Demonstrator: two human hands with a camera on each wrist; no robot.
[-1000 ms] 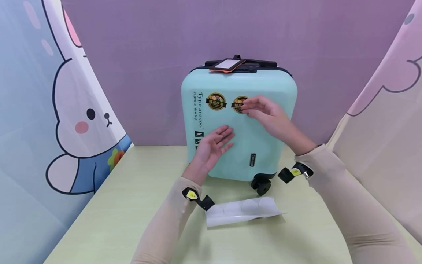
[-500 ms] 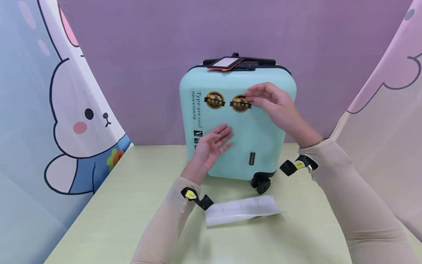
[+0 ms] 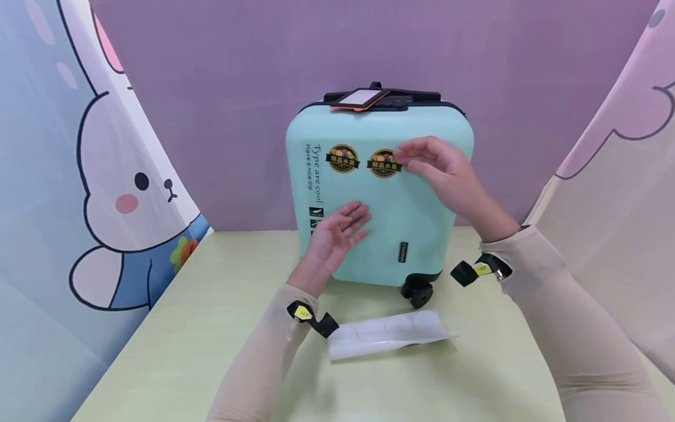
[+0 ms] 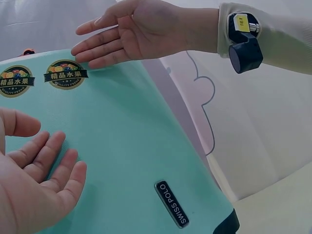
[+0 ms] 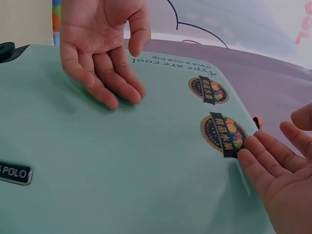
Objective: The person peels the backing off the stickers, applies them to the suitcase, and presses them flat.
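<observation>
A mint-green suitcase (image 3: 379, 223) stands upright on the table, bearing two round black-and-gold fruit stickers side by side, the left sticker (image 3: 343, 159) and the right sticker (image 3: 384, 163). My right hand (image 3: 440, 173) has its fingertips at the right edge of the right sticker; the right wrist view shows them touching there with the fingers nearly straight. Lower down, my left hand (image 3: 334, 237) lies against or just before the suitcase front, palm turned up and fingers relaxed. Neither hand holds anything.
A curled white sticker backing sheet (image 3: 387, 335) lies on the table (image 3: 237, 351) in front of the suitcase. A luggage tag (image 3: 360, 99) rests on the suitcase top by the black handle. Behind stands a purple backdrop (image 3: 237, 117); printed cloth hangs at both sides.
My right hand has slid right and uncovered the right sticker, its fingertips now at that sticker's edge. My left hand keeps its place by the suitcase. The view has shifted slightly.
</observation>
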